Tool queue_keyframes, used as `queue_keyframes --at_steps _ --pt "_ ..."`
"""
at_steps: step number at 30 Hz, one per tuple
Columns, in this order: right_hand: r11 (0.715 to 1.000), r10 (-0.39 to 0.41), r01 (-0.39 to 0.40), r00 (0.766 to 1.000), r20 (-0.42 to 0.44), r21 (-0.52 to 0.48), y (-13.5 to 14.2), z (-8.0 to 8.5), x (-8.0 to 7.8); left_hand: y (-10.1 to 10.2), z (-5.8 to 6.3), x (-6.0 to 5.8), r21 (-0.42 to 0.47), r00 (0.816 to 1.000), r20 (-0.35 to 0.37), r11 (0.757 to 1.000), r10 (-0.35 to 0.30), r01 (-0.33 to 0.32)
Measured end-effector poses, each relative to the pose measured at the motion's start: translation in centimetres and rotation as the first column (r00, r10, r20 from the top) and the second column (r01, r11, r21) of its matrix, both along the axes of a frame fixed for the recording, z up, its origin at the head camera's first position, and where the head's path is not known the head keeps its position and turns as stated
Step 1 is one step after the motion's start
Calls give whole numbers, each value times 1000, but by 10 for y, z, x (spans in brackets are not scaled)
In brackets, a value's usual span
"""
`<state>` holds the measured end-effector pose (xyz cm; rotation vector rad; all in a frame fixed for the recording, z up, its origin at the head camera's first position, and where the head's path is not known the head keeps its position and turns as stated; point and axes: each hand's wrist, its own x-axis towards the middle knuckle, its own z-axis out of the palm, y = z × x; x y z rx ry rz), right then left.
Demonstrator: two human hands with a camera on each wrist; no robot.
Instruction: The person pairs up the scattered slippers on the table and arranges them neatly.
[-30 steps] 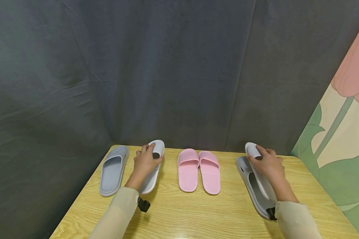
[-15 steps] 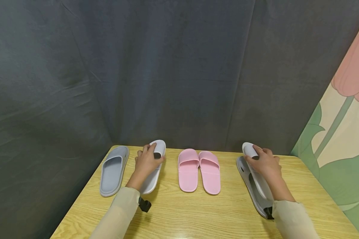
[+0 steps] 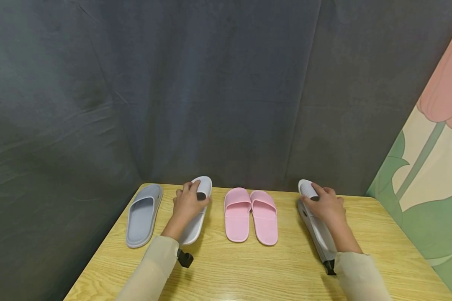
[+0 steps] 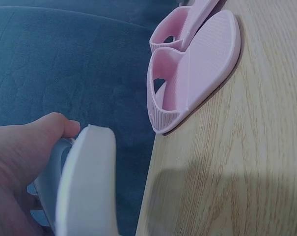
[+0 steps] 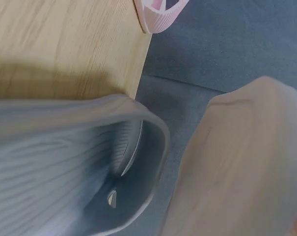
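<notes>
In the head view my left hand grips a white slipper by its strap, between the grey slipper and the pink pair. Its pale edge stands close to the camera in the left wrist view, thumb on the far side. At the right, my right hand holds another white slipper by the strap, over a grey slipper that it largely covers. The right wrist view shows this grey slipper's ribbed inside beside the blurred white slipper.
A grey slipper lies at the table's left edge. Two pink slippers sit side by side in the middle, toes toward the dark curtain behind the wooden table. A floral panel stands at the right.
My right hand has moved left with its white slipper, which now covers more of the grey slipper there. The left hand has shifted slightly right with its white slipper. The pink slippers have stayed.
</notes>
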<state>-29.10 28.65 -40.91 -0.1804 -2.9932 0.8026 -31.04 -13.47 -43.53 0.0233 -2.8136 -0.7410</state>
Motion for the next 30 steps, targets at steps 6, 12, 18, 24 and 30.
queue_keyframes --at_steps 6,12,18,24,30 --pt "1000 2 -2 1000 -5 -5 -7 -1 -1 3 1 0 13 1000 1 1000 -6 6" --pt "1000 11 -11 1000 -17 -9 -11 0 -1 5 0 0 -4 1000 4 1000 -15 15" --pt "1000 8 -8 1000 -11 -6 -16 0 -2 6 2 2 3 1000 15 1000 -15 15" --pt "1000 12 -12 1000 -19 -2 -24 0 -4 8 3 3 6 1000 18 1000 -14 14" --pt "1000 16 -16 1000 -22 -3 -31 2 -7 11 5 3 8 1000 12 1000 -23 23"
